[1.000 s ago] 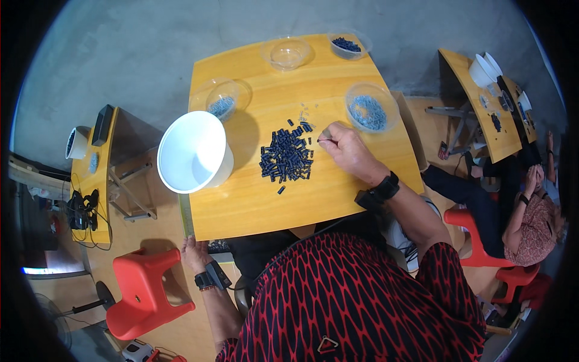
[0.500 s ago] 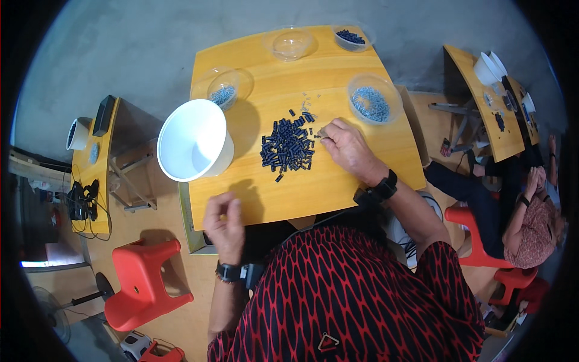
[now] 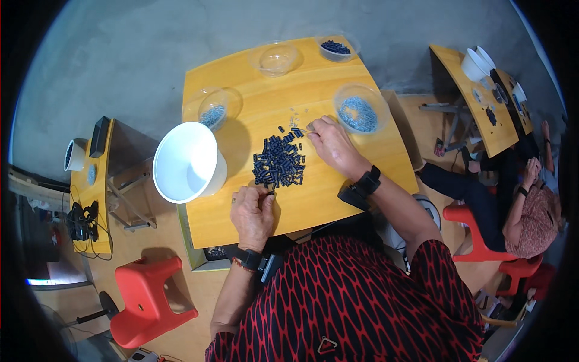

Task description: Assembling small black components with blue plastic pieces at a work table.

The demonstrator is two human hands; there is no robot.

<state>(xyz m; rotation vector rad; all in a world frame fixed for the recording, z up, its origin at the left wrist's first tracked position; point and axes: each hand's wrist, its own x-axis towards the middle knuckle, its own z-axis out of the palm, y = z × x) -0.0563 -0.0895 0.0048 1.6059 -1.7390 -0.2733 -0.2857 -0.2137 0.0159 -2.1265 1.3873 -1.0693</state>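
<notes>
the black pile (image 3: 278, 161) is sitting between the left hand (image 3: 252, 216) and right hand (image 3: 332, 145), likely for easy reach; whether they are gripping anything, nobody can tell.

The bench (image 3: 316, 208) is a warm honey yellow with faint wood grain, and the tub (image 3: 187, 161) is plain bright white. The little cylinders (image 3: 278, 160) are near-black with a navy tint; the metal bits (image 3: 360, 114) are bluish silver. Shirt (image 3: 356, 289) is the fun one: black with a red net of stretched ovals. Black wrist strap (image 3: 367, 181), solid red-orange stool (image 3: 142, 295), mottled blue-grey wall (image 3: 139, 60). The co-worker's top (image 3: 534, 220) looks dusty red with a pale print, but it's blurry out there, so don't quote me.
</notes>
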